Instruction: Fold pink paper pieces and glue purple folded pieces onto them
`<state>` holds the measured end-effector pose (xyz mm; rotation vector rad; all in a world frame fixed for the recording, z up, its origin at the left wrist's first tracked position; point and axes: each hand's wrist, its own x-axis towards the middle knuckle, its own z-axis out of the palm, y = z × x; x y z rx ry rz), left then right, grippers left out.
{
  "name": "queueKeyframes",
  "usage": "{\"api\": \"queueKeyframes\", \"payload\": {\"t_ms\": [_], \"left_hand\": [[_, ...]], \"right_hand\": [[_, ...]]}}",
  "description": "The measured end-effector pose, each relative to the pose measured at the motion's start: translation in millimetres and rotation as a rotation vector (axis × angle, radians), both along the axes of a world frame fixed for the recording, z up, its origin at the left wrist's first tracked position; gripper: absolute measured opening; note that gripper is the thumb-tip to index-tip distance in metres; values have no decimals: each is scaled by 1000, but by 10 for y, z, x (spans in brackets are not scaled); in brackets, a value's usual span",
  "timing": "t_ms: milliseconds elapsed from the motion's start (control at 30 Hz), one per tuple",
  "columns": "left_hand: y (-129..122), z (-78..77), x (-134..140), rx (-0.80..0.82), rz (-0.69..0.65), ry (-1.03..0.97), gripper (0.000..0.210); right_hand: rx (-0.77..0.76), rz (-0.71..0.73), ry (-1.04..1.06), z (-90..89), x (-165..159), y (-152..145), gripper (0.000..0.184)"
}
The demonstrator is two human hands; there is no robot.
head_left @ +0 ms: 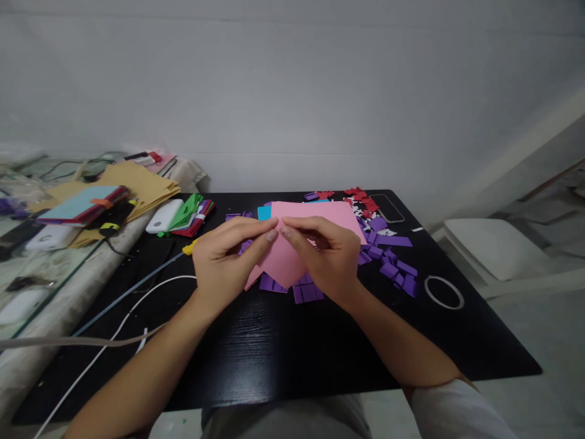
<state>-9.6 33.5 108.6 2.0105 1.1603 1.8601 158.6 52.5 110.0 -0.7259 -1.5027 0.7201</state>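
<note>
My left hand (228, 250) and my right hand (331, 250) meet over the middle of the table, each with thumb and index finger pinched together. Their fingertips nearly touch in front of a pink sheet (317, 212). Anything between the fingertips is too small or too alike in colour to make out. Below the hands, the pink sheet's corner lies over flat purple pieces (308, 294). A bit of blue sheet (264, 213) shows behind my left fingers. Right of my right hand lie loose cut purple strips (397, 271).
Red scraps (361, 200) lie at the back beside a clear rectangular frame (387, 208). A white ring (444, 292) sits at the right. On the left are a bundle of coloured strips (194, 216), a white box-like device (164, 216), a white cable (132, 311) and brown envelopes (137, 186).
</note>
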Motion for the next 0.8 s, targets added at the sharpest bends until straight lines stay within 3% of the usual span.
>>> {"api": "queueKeyframes", "payload": {"t_ms": [133,267,467,800], "left_hand": [[12,14,-6,-6,10,-28,26],[76,41,-97,26,110,-113,24],[159,105,-259,60,259,-165,16],[149,148,-277,114,263,-174,23]], "right_hand": [[-47,45,-1,-4,4,14,17],[-98,142,-20,18,41,52,33],[-118,237,-83,50,106,115,19],[-276,250,26,133,139,131,25]]}}
